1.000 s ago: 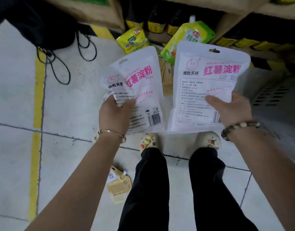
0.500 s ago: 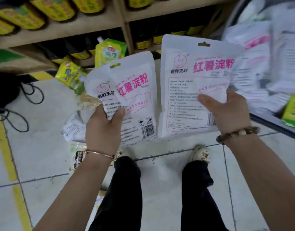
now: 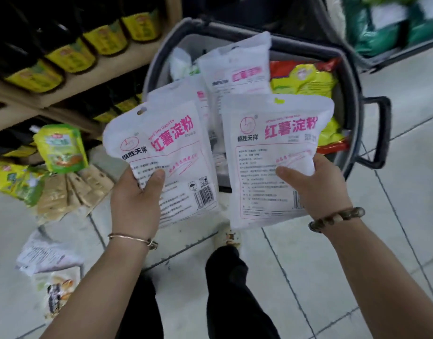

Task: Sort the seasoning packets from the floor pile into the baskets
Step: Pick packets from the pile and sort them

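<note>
Left hand [image 3: 136,204] is pinching the left starch packet [image 3: 178,152] low down, thumb in front | right hand [image 3: 319,189] is gripping the right starch packet [image 3: 271,143] likewise | both packets are hanging upright, grey basket [image 3: 354,99] lying directly beyond; right hand nearer.

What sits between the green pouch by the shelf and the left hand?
Head view: a fan of tan packets lies between the green pouch and left hand.
</note>
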